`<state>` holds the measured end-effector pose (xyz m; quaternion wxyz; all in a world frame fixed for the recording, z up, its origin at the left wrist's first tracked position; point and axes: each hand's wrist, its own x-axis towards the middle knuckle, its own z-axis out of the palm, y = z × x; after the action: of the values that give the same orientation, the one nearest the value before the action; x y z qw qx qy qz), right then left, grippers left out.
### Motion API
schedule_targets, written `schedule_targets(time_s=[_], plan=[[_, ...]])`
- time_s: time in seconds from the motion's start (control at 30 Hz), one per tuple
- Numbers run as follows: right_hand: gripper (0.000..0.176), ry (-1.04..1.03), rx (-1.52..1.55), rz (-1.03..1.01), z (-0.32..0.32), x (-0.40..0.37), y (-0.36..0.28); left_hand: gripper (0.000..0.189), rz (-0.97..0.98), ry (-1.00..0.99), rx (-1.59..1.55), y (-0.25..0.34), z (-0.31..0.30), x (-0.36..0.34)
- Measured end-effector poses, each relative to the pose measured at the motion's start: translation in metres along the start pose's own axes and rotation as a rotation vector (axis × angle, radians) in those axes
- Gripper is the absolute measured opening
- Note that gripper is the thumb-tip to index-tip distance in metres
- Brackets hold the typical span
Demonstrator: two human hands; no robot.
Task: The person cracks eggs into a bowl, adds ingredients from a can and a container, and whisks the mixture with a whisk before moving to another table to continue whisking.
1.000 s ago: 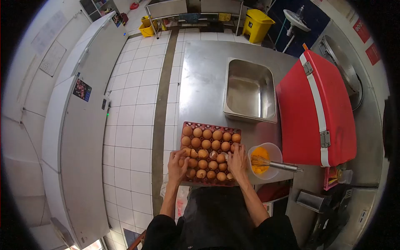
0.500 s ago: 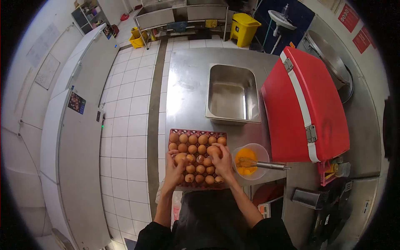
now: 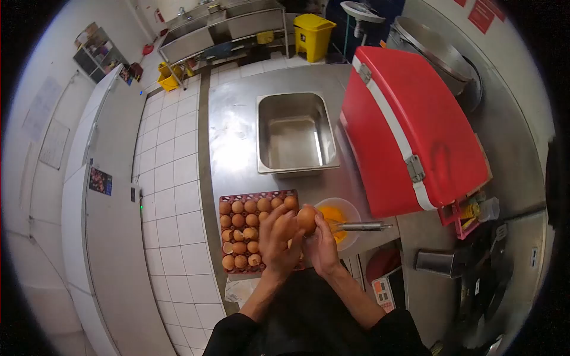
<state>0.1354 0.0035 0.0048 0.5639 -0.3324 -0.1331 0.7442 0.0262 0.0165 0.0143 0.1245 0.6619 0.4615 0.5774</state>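
Egg (image 3: 306, 218) is gripped in the right hand (image 3: 325, 248), lower centre of frame, between egg tray (image 3: 258, 195) and plastic bowl (image 3: 355, 213). Left hand (image 3: 281, 240) is half-curled just beside it; blurred, so whether anything is grasped cannot be told. Cracking is judged to be the step in hand: broken shell (image 3: 228, 248) is seen in the tray, yolk (image 3: 332, 212) and whisk (image 3: 363, 226) in the bowl. Next move: shell probably to be parted over the bowl, lightly. Red sign (image 3: 482, 16), upper right, and yellow bin (image 3: 313, 38), upper centre, are marked; no text or brand legible.
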Motion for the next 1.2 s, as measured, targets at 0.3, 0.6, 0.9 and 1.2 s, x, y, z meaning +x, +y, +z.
schedule_targets(time_s=[0.3, 0.6, 0.9, 1.2], plan=[[0.040, 0.224, -0.026, -0.077, -0.025, -0.013, -0.035, 0.039, -0.126, -0.257, -0.165, 0.014, 0.038, -0.005], [0.045, 0.063, -0.625, 0.071, -0.083, -0.039, -0.087, 0.045, -0.109, -0.811, -0.214, 0.006, 0.043, 0.012], [0.062, 0.095, -1.546, -0.281, -0.054, -0.049, -0.088, 0.055, -0.052, -0.895, -0.097, -0.008, 0.053, 0.003], [0.071, 0.018, -1.627, -0.402, -0.064, -0.041, -0.079, 0.053, -0.010, -0.808, -0.123, -0.014, 0.043, 0.005]])
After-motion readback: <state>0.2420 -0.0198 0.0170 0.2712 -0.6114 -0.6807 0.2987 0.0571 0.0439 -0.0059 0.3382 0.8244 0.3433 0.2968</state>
